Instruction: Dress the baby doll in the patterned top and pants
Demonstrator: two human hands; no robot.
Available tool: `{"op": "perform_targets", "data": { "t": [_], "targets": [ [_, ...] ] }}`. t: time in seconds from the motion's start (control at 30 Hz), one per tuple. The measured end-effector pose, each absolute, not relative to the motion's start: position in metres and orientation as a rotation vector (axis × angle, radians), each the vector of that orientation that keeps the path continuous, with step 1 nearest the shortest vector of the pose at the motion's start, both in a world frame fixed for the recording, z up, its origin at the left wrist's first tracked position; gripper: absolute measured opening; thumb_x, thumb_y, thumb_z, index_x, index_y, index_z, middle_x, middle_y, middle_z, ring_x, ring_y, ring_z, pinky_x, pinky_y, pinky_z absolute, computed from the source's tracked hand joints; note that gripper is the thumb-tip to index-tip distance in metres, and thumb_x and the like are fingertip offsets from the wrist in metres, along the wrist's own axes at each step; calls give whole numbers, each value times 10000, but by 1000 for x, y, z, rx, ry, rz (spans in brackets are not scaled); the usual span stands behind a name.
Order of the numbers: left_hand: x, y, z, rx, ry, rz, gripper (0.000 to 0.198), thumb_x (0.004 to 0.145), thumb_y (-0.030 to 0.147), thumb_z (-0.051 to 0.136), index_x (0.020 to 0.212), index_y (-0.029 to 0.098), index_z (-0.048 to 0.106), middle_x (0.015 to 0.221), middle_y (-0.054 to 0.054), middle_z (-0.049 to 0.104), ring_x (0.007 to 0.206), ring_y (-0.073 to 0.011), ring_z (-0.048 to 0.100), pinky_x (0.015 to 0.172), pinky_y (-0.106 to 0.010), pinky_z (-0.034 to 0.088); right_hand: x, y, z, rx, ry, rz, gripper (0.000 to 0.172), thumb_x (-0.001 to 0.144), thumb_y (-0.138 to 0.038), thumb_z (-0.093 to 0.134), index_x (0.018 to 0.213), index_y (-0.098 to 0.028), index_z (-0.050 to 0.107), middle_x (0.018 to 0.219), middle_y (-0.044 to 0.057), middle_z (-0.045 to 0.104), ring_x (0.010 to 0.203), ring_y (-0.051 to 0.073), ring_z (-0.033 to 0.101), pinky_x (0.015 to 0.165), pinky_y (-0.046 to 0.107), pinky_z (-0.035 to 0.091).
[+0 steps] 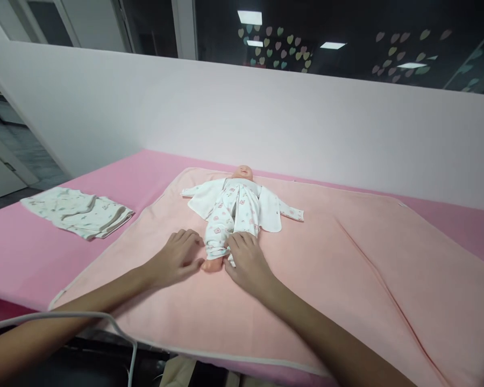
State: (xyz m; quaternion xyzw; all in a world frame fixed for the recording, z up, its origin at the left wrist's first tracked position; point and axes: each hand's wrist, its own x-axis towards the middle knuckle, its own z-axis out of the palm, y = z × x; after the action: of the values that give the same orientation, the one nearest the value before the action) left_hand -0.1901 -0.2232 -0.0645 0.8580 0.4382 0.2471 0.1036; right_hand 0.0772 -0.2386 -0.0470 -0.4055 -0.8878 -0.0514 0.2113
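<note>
Right hand (246, 263) is closed on the cuff of the white printed cotton trousers (226, 217), already drawn up over the small plastic baby doll (242, 172). Beside it, the left hand (177, 259) is curled at the bare foot (212, 264), its grip unclear. Beyond, the white jacket (204, 200) is seen unfastened.

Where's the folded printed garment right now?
Head view: the folded printed garment lies on the pink mattress at far left, just off the peach blanket, well left of the left hand and doll.
</note>
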Motion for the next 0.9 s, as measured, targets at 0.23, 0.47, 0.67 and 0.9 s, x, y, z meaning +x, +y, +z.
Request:
{"op": "perform_targets", "data": {
  "t": [0.23, 0.47, 0.67, 0.9],
  "targets": [
    [-153, -212, -76, 2442, 1440, 774, 274, 892, 396, 615, 884, 249, 384, 846, -36, 553, 808, -285, 509, 767, -415, 366, 52, -225, -49, -1291, -2297, -104, 236, 788, -27, 563, 903, -216, 478, 983, 66, 621, 909, 257, 505, 843, 403, 401],
    [-155, -229, -74, 2104, 1500, 933, 193, 937, 379, 556, 1032, 240, 461, 905, -28, 648, 810, -283, 595, 710, -382, 383, 61, -247, -39, -1229, -2126, 50, 184, 857, -121, 570, 997, -219, 500, 1057, 56, 607, 964, 250, 533, 900, 388, 416],
    [-176, -269, -73, 2255, 1480, 957, 306, 951, 375, 560, 1201, 219, 479, 886, -21, 617, 817, -281, 590, 786, -421, 416, 66, -271, -32, -1070, -2252, 71, 315, 830, -132, 615, 1128, -213, 552, 1185, 82, 616, 1124, 271, 556, 1020, 420, 430],
    [-193, -299, -64, 2569, 1410, 873, 312, 973, 305, 513, 1269, 223, 458, 1282, -131, 580, 1099, -334, 562, 925, -489, 430, 117, -283, -35, -1040, -2234, 133, 316, 967, -360, 711, 1222, -217, 590, 1291, 107, 631, 1247, 278, 560, 1076, 447, 434]
  ]
}}
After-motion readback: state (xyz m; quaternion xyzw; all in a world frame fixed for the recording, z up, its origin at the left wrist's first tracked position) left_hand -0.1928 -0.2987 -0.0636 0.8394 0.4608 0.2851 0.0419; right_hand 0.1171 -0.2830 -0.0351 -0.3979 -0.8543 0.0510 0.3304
